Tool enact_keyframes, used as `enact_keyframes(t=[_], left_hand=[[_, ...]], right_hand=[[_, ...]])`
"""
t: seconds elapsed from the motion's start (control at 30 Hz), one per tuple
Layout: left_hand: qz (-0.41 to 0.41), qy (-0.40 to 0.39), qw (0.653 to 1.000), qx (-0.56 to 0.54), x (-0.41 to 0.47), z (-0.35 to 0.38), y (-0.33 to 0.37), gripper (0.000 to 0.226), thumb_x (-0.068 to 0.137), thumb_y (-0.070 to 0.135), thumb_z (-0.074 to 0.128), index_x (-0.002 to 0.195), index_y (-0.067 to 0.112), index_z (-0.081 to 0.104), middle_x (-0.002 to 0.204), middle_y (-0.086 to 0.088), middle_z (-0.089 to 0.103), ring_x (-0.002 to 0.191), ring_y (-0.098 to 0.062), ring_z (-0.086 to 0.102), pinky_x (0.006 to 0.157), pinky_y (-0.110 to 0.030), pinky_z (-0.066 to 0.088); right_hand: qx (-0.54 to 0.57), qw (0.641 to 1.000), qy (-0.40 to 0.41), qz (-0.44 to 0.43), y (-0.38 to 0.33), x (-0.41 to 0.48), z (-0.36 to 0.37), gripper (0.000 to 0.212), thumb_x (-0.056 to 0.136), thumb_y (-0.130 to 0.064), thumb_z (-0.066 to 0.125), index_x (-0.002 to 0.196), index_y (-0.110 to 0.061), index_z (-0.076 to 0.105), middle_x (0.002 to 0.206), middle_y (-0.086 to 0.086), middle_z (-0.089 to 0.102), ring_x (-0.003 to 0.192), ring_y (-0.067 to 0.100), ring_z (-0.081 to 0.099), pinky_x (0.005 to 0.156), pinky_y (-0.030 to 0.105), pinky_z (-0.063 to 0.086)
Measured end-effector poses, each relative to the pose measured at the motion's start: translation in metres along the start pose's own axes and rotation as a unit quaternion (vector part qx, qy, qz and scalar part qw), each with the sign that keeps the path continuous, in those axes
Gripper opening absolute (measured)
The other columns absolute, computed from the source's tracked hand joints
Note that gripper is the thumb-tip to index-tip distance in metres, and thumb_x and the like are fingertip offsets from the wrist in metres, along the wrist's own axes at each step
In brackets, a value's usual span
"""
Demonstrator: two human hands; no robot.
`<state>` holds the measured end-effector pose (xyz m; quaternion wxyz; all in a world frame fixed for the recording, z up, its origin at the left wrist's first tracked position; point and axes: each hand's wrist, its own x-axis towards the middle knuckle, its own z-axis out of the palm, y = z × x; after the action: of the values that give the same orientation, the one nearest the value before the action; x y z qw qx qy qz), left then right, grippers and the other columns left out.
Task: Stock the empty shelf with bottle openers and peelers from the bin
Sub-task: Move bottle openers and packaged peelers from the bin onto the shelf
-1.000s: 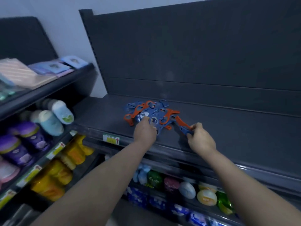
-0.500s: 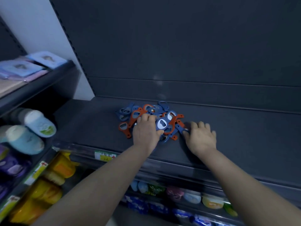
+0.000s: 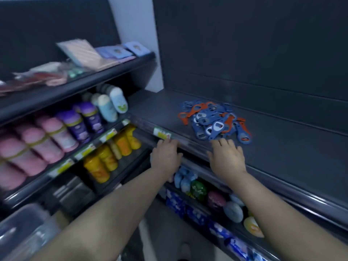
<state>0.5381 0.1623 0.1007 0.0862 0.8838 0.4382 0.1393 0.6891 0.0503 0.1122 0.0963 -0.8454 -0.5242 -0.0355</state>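
Note:
A heap of several blue and orange bottle openers (image 3: 212,119) lies on the dark grey shelf (image 3: 282,147), near its front edge. My left hand (image 3: 165,155) hovers over the shelf's front rail, fingers straight and holding nothing. My right hand (image 3: 227,157) is just in front of the heap, fingers spread flat and apart from the openers. The whole view is motion-blurred. No peelers can be made out.
To the left stand stocked shelves with pink, purple and pale blue bottles (image 3: 62,129) and orange bottles (image 3: 111,155). Round colourful items (image 3: 216,198) fill the shelf below. A price tag (image 3: 162,133) sits on the front rail. A clear plastic bin (image 3: 22,228) shows at the lower left.
Both hands have let go of the openers and drawn back toward the shelf's front edge. The heap stays on the shelf. The view has swung left and down.

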Motion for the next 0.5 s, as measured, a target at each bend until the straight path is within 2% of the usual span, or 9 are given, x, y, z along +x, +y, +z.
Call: enact_keyframes(t=[0.1,0.23,0.3,0.5], left_hand=[[-0.072,0.001,0.997,-0.015,-0.049,-0.008,-0.038,0.025,0.092,0.026,0.055,0.116,0.019,0.057,0.115,-0.003,0.057,0.114,-0.024,0.046,0.084,-0.038,0.047],[-0.157,-0.002,0.988,-0.004,-0.113,-0.032,-0.098,0.032,0.09,0.026,0.058,0.121,0.022,0.057,0.12,-0.001,0.06,0.116,-0.024,0.05,0.089,-0.036,0.048],[-0.204,-0.001,0.979,-0.004,-0.144,-0.046,-0.131,0.028,0.088,0.026,0.058,0.116,0.023,0.058,0.116,-0.003,0.062,0.109,-0.027,0.055,0.084,-0.035,0.049],[-0.324,0.022,0.946,0.006,-0.246,-0.085,-0.236,0.025,0.084,0.023,0.06,0.109,0.023,0.061,0.11,-0.007,0.067,0.107,-0.029,0.06,0.084,-0.037,0.051]], right_hand=[[0.017,0.997,-0.028,-0.076,-0.041,-0.02,0.01,0.038,0.1,-0.04,0.038,0.131,-0.02,0.045,0.13,0.002,0.05,0.122,0.025,0.042,0.096,0.041,0.037],[0.033,0.981,-0.048,-0.183,-0.113,-0.044,0.025,0.035,0.099,-0.036,0.038,0.129,-0.02,0.048,0.127,0.002,0.053,0.117,0.024,0.046,0.088,0.038,0.038],[0.049,0.971,-0.058,-0.229,-0.152,-0.056,0.03,0.035,0.1,-0.037,0.038,0.127,-0.019,0.048,0.127,0.002,0.054,0.119,0.024,0.046,0.09,0.039,0.039],[0.052,0.93,-0.079,-0.355,-0.277,-0.096,0.052,0.035,0.1,-0.038,0.037,0.128,-0.021,0.047,0.125,0.001,0.053,0.117,0.024,0.046,0.09,0.04,0.04]])
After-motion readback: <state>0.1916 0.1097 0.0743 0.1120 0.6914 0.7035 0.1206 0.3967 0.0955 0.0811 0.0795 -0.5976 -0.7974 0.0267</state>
